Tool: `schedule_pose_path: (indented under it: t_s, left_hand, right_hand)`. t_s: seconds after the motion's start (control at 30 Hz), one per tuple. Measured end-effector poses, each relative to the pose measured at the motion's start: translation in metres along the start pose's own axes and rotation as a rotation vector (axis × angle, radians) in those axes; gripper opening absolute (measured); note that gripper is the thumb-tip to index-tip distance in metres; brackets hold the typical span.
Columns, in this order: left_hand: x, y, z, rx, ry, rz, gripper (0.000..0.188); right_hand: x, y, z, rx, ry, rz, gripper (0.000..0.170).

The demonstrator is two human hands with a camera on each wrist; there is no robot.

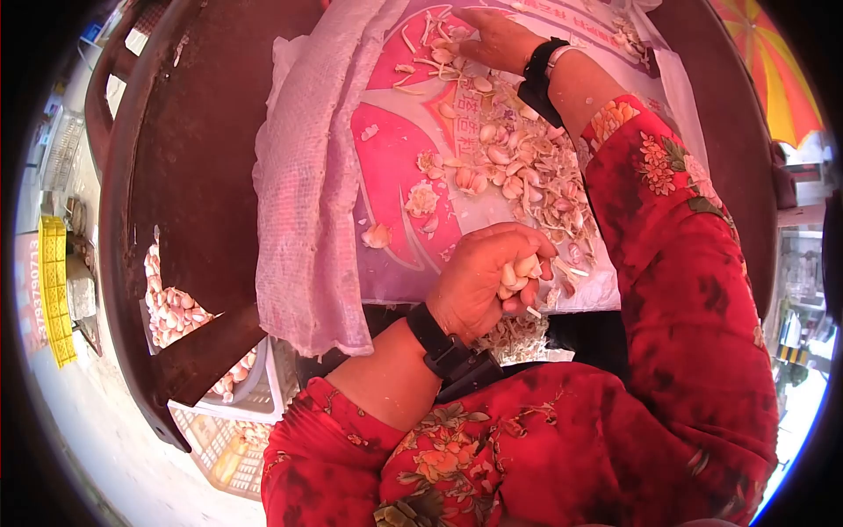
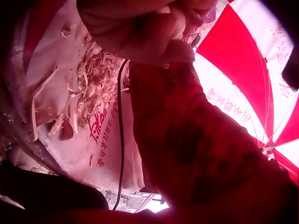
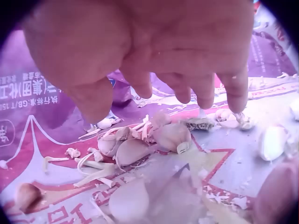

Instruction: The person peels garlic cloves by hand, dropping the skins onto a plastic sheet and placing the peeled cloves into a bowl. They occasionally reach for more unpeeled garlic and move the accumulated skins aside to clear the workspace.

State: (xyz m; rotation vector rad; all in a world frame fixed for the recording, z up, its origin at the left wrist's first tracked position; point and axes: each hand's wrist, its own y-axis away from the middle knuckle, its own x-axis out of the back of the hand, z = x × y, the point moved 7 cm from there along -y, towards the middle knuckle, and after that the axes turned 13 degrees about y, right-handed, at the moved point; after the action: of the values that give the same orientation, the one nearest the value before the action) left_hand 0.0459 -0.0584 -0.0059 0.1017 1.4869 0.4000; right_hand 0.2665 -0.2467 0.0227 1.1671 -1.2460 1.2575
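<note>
Peeled garlic cloves (image 1: 520, 276) sit in my left hand (image 1: 483, 277), whose fingers curl round them close to the near edge of the printed sack (image 1: 399, 285). In the left wrist view that hand (image 2: 135, 30) fills the top and the cloves are hidden. My right hand (image 1: 502, 42) is stretched out to the far part of the sack. Seen from its wrist, the right hand (image 3: 154, 46) hangs palm down with loose, nearly straight fingers. Its fingertips are right at the garlic cloves (image 3: 173, 136) and bits of stalk. Loose garlic (image 1: 500, 154) and papery skins (image 1: 562, 211) lie spread between the hands.
The sack's folded pale edge (image 1: 307, 193) runs along the left, over a dark brown surface (image 1: 219, 114). Below it at the left, a plastic crate (image 1: 230, 448) and a heap of garlic (image 1: 176, 316) show. A striped umbrella (image 2: 233, 51) stands overhead.
</note>
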Motion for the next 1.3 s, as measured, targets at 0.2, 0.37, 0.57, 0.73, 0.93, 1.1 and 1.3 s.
schedule_pose_path:
  t_s: [0.2, 0.37, 0.57, 0.73, 0.93, 1.1, 1.3]
  left_hand:
    - [0.002, 0.002, -0.001, -0.034, -0.044, 0.083, 0.018]
    - [0.005, 0.0, -0.013, 0.013, -0.037, 0.071, 0.021]
    - [0.007, 0.0, -0.019, 0.039, -0.068, 0.098, 0.026]
    - [0.008, 0.003, -0.026, 0.02, -0.13, 0.11, 0.019]
    - [0.002, 0.004, -0.028, 0.036, -0.165, 0.126, 0.017]
    - [-0.001, 0.0, -0.025, 0.033, -0.19, 0.14, 0.016]
    - [-0.005, 0.002, -0.026, 0.024, -0.182, 0.142, 0.015]
  right_hand:
    - [-0.021, 0.013, -0.033, 0.156, 0.121, -0.183, 0.046]
    - [0.012, 0.093, -0.021, 0.264, -0.104, -0.139, 0.044]
    - [0.029, 0.197, 0.094, -0.288, -0.106, 0.125, 0.059]
    - [0.004, 0.237, 0.028, -0.237, -0.073, 0.055, 0.073]
    - [-0.004, 0.192, -0.068, 0.037, 0.171, -0.014, 0.075]
    - [-0.008, 0.163, -0.059, 0.184, 0.079, 0.09, 0.055]
    - [-0.004, 0.182, 0.05, -0.266, -0.254, 0.092, 0.037]
